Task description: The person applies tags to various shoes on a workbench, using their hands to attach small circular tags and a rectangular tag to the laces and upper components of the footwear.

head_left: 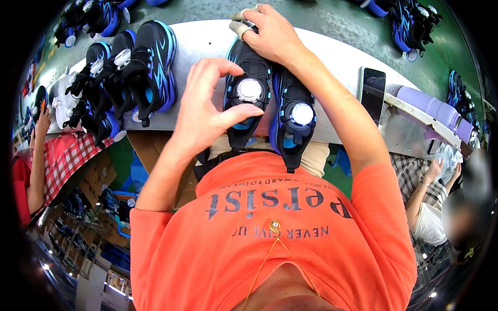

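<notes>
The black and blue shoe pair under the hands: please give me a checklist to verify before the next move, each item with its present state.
1. Left hand at the white dial of the left shoe: ok, the fingers are at its edge.
2. Right hand steadies that shoe's far end: ok.
3. Right shoe lies close beside it: ok.
4. Its dial is free: ok.
5. Dial tightness: cannot tell.
6. Phone on the bench is apart from the shoes: ok.

Two black-and-blue sneakers with round white dials lie side by side, toes toward twelve o'clock, the left shoe [248, 96] beside the right shoe [294, 122]
</notes>
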{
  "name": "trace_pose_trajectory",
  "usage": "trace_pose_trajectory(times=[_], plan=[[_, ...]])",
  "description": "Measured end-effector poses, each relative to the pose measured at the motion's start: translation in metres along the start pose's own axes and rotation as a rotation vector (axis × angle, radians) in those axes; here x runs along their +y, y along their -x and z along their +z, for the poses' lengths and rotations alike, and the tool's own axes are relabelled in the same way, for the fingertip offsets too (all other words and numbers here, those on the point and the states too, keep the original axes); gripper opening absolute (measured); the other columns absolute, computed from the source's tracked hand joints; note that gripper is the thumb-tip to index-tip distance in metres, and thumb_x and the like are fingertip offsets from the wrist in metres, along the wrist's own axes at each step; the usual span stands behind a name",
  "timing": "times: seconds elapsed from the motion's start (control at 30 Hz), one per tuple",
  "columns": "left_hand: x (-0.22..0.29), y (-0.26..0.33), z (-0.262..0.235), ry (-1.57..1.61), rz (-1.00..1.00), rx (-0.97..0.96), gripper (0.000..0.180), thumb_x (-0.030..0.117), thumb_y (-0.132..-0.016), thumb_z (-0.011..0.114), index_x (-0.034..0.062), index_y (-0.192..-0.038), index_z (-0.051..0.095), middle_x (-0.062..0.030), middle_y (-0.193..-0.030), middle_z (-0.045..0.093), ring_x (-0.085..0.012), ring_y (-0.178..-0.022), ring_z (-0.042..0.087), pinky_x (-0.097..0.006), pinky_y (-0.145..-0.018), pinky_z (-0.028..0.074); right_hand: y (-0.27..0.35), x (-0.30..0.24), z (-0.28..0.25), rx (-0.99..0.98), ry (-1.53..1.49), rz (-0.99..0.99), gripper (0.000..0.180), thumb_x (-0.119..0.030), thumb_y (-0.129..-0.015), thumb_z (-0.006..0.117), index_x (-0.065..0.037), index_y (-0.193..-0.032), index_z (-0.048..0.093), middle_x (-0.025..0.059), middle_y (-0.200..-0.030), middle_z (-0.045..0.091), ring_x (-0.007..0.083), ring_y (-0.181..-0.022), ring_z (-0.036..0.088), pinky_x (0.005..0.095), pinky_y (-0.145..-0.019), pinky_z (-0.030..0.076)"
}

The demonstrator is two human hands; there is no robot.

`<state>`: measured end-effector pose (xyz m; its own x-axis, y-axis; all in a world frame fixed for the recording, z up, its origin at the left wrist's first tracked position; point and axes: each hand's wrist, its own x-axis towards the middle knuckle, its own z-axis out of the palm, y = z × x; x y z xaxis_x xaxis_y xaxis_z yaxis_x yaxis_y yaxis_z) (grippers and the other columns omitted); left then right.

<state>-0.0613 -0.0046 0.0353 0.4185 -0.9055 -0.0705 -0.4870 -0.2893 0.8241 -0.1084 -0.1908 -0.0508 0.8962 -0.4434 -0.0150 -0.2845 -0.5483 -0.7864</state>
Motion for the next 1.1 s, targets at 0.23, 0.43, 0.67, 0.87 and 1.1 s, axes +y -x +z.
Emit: trace_pose_trajectory(times=[0.23,0.43,0.67,0.87,1.1], plan=[[-0.013,-0.007,-0.001,0.164,0.124,-0.124,0.030,0.012,-0.071,0.071,0.0048,-0.099,0.065,-0.0079,-0.108,0.061,-0.0269,-0.114,0.049,-0.038,-0.099,0.036,0.002,-0.005,-0.002,0.002,0.020,-0.020,0.029,-0.029,-0.087,0.057,-0.007,-0.103,0.065,0.0200,-0.101,0.057,0.0369,-0.095,0.056,0.0408,-0.085,0.046],[-0.020,-0.021,-0.020,0.119,0.244,-0.346,0.036,0.011,-0.074,0.067,0.0063,-0.109,0.064,-0.0075,-0.117,0.059,-0.0292,-0.122,0.045,-0.039,-0.102,0.035,0.000,-0.005,-0.001,0.013,-0.022,-0.050,0.026,-0.026,-0.086,0.058,-0.006,-0.101,0.065,0.0194,-0.097,0.057,0.0369,-0.093,0.056,0.0410,-0.083,0.046],[0.000,0.057,-0.004,0.762,-0.424,0.053,0.020,0.011,-0.093,0.054,-0.0032,-0.104,0.063,-0.0071,-0.095,0.063,-0.0134,-0.082,0.061,-0.027,-0.080,0.048,0.016,-0.005,-0.034,-0.025,0.066,-0.177,0.037,-0.022,-0.081,0.066,-0.011,-0.116,0.060,0.0151,-0.109,0.057,0.0289,-0.107,0.052,0.0377,-0.092,0.042],[0.004,0.059,-0.001,0.996,-0.588,-0.047,0.024,0.016,-0.096,0.050,-0.0047,-0.096,0.062,-0.0089,-0.098,0.062,-0.0183,-0.098,0.061,-0.034,-0.093,0.046,0.062,-0.035,-0.066,-0.423,-0.059,-0.180,0.054,-0.008,-0.076,0.065,-0.014,-0.128,0.054,0.0158,-0.140,0.037,0.0320,-0.131,0.037,0.0379,-0.108,0.030],[0.003,0.062,0.013,1.268,-0.647,0.040,0.022,0.017,-0.095,0.052,-0.0027,-0.094,0.061,-0.0080,-0.098,0.061,-0.0205,-0.100,0.061,-0.035,-0.095,0.047,0.054,-0.026,-0.062,-0.294,-0.086,-0.129,0.041,0.000,-0.082,0.053,-0.011,-0.121,0.061,0.0092,-0.125,0.052,0.0239,-0.112,0.053,0.0299,-0.095,0.041]])
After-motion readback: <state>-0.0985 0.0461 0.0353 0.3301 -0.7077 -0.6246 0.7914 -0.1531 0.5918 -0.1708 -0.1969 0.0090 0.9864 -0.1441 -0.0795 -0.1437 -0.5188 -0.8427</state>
